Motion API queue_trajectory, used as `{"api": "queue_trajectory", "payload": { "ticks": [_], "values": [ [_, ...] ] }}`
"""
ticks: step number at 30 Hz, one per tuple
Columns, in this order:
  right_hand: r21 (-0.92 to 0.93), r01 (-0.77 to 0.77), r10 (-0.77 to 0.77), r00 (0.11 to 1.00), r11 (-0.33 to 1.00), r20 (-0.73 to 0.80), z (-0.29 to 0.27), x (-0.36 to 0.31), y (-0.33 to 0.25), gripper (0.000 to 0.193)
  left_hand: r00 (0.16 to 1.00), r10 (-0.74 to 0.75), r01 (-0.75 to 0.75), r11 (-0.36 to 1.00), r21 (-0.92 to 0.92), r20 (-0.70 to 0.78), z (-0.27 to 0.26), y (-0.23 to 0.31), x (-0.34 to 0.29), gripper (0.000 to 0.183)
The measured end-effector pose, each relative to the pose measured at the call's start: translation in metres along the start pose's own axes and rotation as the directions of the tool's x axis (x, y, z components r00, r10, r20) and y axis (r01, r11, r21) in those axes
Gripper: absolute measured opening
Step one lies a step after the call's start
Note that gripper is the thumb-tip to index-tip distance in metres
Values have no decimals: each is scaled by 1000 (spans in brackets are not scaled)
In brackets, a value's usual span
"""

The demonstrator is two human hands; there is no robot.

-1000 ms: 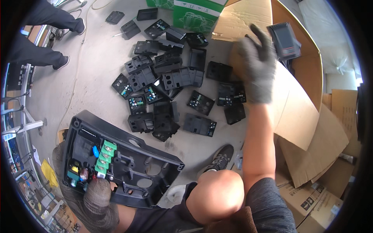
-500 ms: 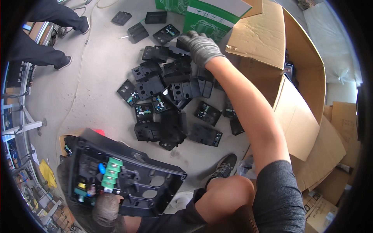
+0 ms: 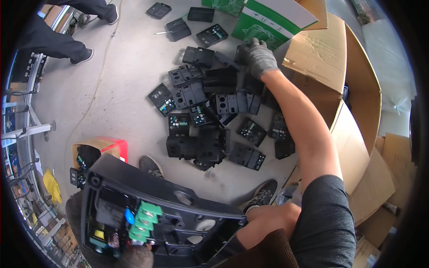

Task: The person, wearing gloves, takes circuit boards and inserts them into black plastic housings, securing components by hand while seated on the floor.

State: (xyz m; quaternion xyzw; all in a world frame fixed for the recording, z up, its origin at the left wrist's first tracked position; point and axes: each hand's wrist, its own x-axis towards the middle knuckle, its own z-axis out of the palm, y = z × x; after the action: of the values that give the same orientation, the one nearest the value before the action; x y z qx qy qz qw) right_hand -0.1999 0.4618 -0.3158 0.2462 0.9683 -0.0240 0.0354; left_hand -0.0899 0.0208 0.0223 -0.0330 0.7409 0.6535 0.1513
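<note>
My gloved left hand [image 3: 136, 257] grips the lower edge of a large-looking black plastic housing [image 3: 187, 198], held tilted close in front of me. Inside it are a green terminal block [image 3: 145, 221] and small blue and yellow parts. Most of that hand is hidden behind the housing's edge. My gloved right hand [image 3: 260, 59] reaches to the far side of a floor pile, its fingers closed round a dark housing [image 3: 241, 53], partly covered by the hand. Below it lie several black housings [image 3: 190, 95], some showing circuit boards, such as one with green terminals [image 3: 178, 121].
A green and white carton [image 3: 263, 24] stands beyond the pile. On the right is a large open cardboard box [image 3: 313, 47]. A small red-edged box [image 3: 114, 147] with black parts stands at left. Another person's legs [image 3: 58, 40] show at upper left, by a metal rack [image 3: 29, 129].
The view has shifted, so the pile sits further right. The left-hand housing looks closer and lower. My right hand stays at the pile's far side; a plain dark housing face now shows below it.
</note>
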Motion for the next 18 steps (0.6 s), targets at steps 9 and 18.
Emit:
{"api": "queue_trajectory", "payload": {
  "ticks": [9,18],
  "values": [
    [816,101,440,801,569,-405,-219,-152,89,66,996,53,-50,998,-41,65,9,9,-20,67],
    [948,-115,184,981,296,62,-179,-203,19,35,992,102,-100,995,-29,79,17,9,-28,59]
  ]
}}
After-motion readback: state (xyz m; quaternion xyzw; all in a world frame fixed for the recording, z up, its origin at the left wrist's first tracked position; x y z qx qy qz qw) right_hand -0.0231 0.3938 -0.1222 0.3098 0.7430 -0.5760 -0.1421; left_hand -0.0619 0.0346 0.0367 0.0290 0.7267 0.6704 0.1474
